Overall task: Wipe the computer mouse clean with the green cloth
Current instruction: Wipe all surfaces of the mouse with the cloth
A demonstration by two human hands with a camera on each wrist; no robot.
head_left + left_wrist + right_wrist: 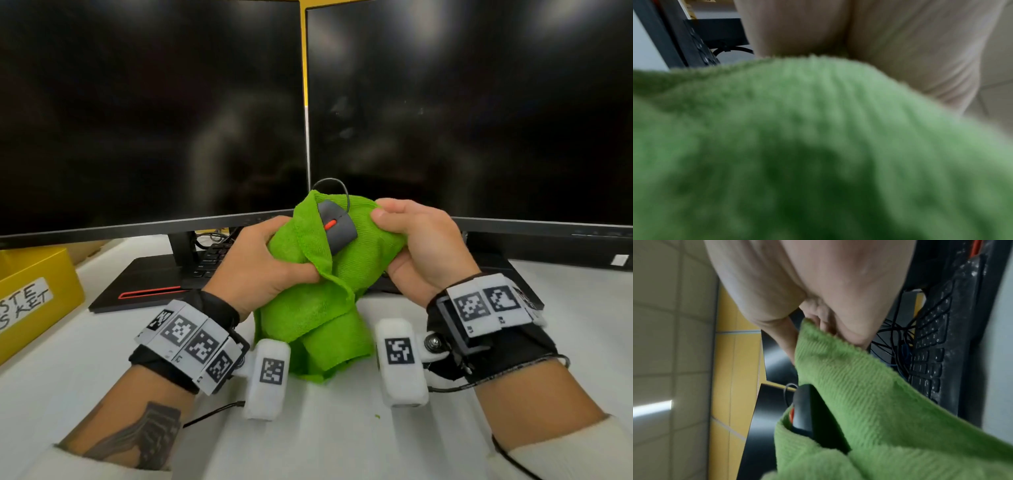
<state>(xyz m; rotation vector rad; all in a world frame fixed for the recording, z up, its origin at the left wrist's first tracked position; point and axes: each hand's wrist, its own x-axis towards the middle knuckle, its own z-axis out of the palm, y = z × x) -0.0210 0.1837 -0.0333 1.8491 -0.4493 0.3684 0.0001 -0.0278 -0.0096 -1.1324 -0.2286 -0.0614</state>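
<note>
A grey computer mouse (337, 224) with a red scroll wheel lies wrapped in the green cloth (318, 308), held up above the desk between both hands. Only its top shows; its thin black cable loops up behind it. My left hand (270, 263) grips the cloth from the left with curled fingers. My right hand (416, 240) grips the cloth on the right, thumb on top. In the right wrist view the mouse (804, 410) peeks from a fold of the cloth (869, 402). The cloth (797, 146) fills most of the left wrist view, blurred.
Two dark monitors (154, 113) stand close behind the hands. A black keyboard (214, 257) lies under them beside a monitor base (144, 291). A yellow bin (34, 298) with a handwritten label sits at the left. The white desk (325, 438) stretches in front.
</note>
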